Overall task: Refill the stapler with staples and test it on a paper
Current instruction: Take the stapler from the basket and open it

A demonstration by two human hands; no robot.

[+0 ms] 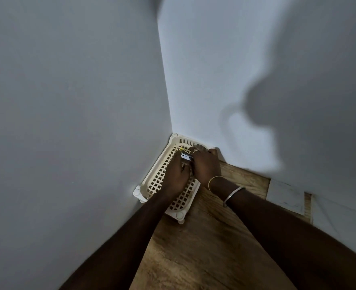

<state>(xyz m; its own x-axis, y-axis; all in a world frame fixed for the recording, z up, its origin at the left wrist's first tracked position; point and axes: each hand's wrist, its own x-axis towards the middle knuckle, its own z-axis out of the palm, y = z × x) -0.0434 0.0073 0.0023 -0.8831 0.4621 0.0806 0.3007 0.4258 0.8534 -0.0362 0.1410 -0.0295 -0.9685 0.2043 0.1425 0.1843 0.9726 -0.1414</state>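
Apparently left hand (176, 174), right hand (206, 167), basket (152, 186)

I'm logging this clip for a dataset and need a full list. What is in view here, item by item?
Tray: one, cream plastic with a lattice floor, pushed into the corner where the two walls meet.
Small object: one, dark with pale edges and a yellow bit at its far end, held between the hands over the tray; too small to identify.
Wooden surface: one, brown grain, under the tray.
Walls: two, white, meeting in a corner, with shadow on the right one.
Bangles: two, one silver and one thin gold, on the right wrist.
Ring: one, on a right finger.
Left hand: over the tray, on the object.
Right hand: beside it, fingers at the tray's far rim.
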